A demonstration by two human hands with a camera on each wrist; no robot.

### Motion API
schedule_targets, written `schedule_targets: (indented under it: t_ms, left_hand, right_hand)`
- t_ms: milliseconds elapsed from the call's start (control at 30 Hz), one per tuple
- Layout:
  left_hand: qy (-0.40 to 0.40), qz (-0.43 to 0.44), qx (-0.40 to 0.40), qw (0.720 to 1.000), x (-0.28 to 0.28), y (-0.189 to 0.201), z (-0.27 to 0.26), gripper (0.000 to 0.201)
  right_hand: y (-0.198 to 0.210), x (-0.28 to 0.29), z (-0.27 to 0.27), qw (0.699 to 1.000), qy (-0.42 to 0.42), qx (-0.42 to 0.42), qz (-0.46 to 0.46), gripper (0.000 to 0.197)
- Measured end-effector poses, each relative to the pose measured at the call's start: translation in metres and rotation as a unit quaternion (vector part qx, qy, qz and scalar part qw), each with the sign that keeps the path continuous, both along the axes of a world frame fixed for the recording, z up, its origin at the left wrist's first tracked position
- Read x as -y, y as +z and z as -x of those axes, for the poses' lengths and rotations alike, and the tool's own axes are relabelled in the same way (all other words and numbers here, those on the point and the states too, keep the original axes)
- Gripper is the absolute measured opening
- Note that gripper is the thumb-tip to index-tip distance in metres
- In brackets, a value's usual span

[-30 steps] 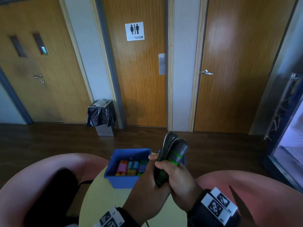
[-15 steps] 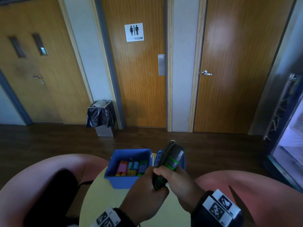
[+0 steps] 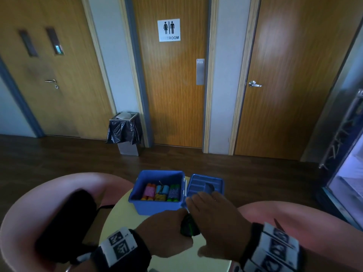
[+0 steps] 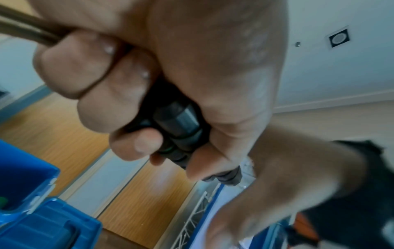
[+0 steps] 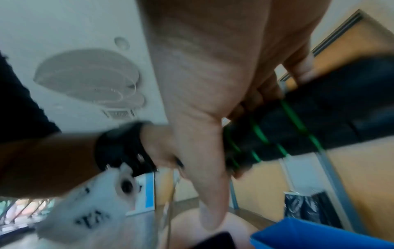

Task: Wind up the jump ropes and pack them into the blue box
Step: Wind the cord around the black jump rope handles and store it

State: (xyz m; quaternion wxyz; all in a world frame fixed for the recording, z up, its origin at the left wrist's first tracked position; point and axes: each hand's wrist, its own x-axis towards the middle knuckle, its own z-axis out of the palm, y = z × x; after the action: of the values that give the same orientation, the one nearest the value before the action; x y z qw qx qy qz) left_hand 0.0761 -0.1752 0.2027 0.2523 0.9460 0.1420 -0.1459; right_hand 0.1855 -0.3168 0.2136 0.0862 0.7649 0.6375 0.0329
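Both hands dropped since a second ago, tipping the black green-ringed plastic jump-rope handles [image 3: 189, 225] down from upright. Left hand [image 3: 167, 233] fingers [image 4: 95, 94] clamp them; right hand [image 3: 213, 216] covers, grip unclear. Open blue plastic box [image 3: 157, 207] sits just beyond the fingertips. Keep the coil tight going in. Cord's mostly hidden.

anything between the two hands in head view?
Yes: in the head view the black, green-ringed rope handles show in the gap between the left hand and right hand. The left wrist view shows the left hand gripping them.
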Motion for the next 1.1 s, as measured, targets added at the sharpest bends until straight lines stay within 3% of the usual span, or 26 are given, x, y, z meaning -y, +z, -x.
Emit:
schedule_targets:
  t_ms: [100, 167, 300, 400, 500, 533, 600, 767, 833, 933, 1000, 1100]
  left_hand:
    - [-0.014, -0.018, -0.01, 1.0, 0.002, 0.009, -0.003, 0.037]
    - [0.0, -0.005, 0.014, 1.0, 0.0, 0.012, -0.005, 0.034]
    - [0.07, 0.062, 0.148, 0.985, -0.012, 0.011, -0.004, 0.042]
    - [0.191, 0.166, 0.274, 0.928, -0.018, 0.007, -0.001, 0.042]
    - [0.279, 0.214, 0.327, 0.877, -0.017, 0.003, -0.001, 0.014]
    - [0.29, 0.224, 0.335, 0.868, -0.016, 0.0, -0.002, 0.017]
    - [0.308, 0.24, 0.314, 0.865, -0.012, -0.004, -0.004, 0.033]
    - [0.284, 0.223, 0.297, 0.884, 0.0, -0.006, -0.008, 0.04]
    - [0.268, 0.215, 0.297, 0.891, 0.002, -0.006, -0.008, 0.038]
    - [0.247, 0.178, 0.283, 0.91, 0.006, -0.008, -0.009, 0.036]
    - [0.249, 0.193, 0.287, 0.904, 0.008, -0.012, -0.011, 0.036]
    - [0.244, 0.201, 0.297, 0.901, 0.014, -0.018, -0.012, 0.037]
  right_hand:
    - [0.004, -0.008, -0.006, 0.998, -0.018, -0.065, -0.017, 0.032]
    - [0.006, -0.012, -0.009, 0.994, -0.034, -0.101, -0.023, 0.016]
    - [-0.004, -0.017, -0.013, 0.974, -0.09, -0.185, -0.092, 0.01]
    - [-0.013, -0.021, -0.019, 0.927, -0.163, -0.302, -0.153, 0.005]
    - [-0.021, -0.023, -0.021, 0.879, -0.222, -0.384, -0.174, 0.009]
    - [-0.023, -0.024, -0.02, 0.863, -0.237, -0.41, -0.175, 0.013]
    - [-0.028, -0.027, -0.017, 0.826, -0.265, -0.469, -0.166, 0.015]
    - [-0.039, -0.034, -0.013, 0.744, -0.321, -0.563, -0.162, 0.014]
    - [-0.041, -0.035, -0.014, 0.741, -0.323, -0.565, -0.166, 0.016]
    - [-0.045, -0.034, -0.019, 0.76, -0.318, -0.545, -0.156, 0.017]
    - [-0.046, -0.033, -0.021, 0.764, -0.324, -0.536, -0.156, 0.017]
    - [-0.048, -0.031, -0.022, 0.732, -0.343, -0.564, -0.168, 0.014]
